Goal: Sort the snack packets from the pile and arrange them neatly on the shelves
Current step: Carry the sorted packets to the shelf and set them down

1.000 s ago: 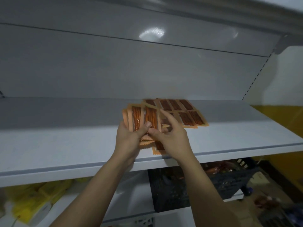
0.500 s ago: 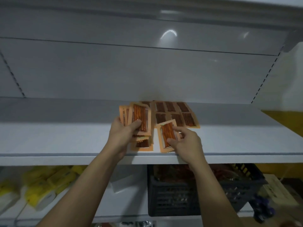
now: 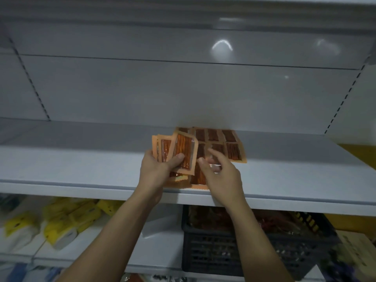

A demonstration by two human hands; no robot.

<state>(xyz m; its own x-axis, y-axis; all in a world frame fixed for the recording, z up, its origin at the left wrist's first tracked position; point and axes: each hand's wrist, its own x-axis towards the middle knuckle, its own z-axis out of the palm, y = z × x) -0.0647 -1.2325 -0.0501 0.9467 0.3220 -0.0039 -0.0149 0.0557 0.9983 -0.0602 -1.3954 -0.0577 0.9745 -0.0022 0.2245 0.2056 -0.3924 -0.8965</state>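
Left hand [image 3: 156, 167] grips fanned packets [image 3: 180, 152] above the shelf [image 3: 81, 165]. Right hand [image 3: 221, 176] hovers above the shelf, fingers loose, empty.

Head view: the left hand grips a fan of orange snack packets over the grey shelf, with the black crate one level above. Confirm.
One thing is wrong: the head view shows the black crate below the grey shelf, not above. The left hand does grip the fan of orange snack packets over that shelf.

Front packet [image 3: 198, 178] partly behind right hand [image 3: 221, 176]
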